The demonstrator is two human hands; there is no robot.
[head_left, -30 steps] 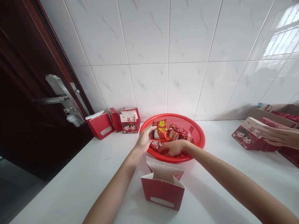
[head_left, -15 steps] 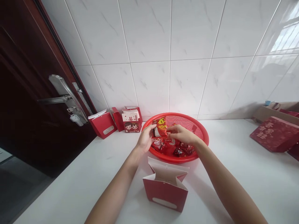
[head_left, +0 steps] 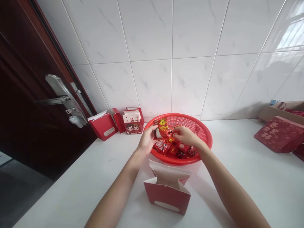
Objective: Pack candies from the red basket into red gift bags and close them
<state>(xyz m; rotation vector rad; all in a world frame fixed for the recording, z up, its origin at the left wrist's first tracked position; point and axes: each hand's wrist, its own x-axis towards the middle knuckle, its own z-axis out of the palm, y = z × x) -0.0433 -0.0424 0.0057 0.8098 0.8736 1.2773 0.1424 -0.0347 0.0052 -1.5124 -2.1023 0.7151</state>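
My left hand (head_left: 146,139) holds a shiny red-and-gold packet (head_left: 162,127) over the round red plastic basket (head_left: 177,161); my right hand (head_left: 186,136) pinches narrowly, on what I can't tell.

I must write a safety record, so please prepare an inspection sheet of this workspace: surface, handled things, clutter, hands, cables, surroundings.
Surface: white tabletop, items standing on it.
Handled things: red packet held at red basket, which contains wrapped pieces; open-topped red box upright in front.
Clutter: plain red boxes and cartoon box at back left; lettered box and carton at right.
Hands: left hand holds the packet; right hand has fingers pinched beside it, grip unclear.
Cables: nothing seen.
Surroundings: tiled wall; dark door with metal handle.
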